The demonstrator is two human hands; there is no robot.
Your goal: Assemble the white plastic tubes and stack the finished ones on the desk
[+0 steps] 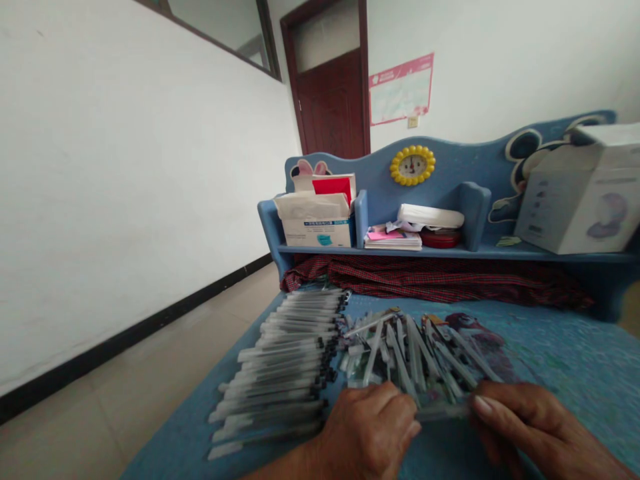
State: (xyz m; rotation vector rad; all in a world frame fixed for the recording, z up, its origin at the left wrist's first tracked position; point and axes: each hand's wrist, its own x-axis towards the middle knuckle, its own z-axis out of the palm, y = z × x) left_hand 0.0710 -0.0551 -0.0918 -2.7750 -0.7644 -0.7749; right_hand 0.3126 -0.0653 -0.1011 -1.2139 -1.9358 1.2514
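My left hand is closed at the front of the blue table, its fingers curled inward. My right hand pinches with thumb and fingers to the right of it. Between them runs a blurred translucent plastic strip, one end at each hand; I cannot tell whether it is a pen or a bag's edge. Just beyond lies a loose pile of clear-barrelled pens, pointing various ways. Left of my left hand, many similar pens with dark ends lie side by side in a long row.
Behind the pens, a red checked cloth lies under a blue shelf. The shelf holds a mask box, papers, a red round case and a large white box. A yellow clock hangs above.
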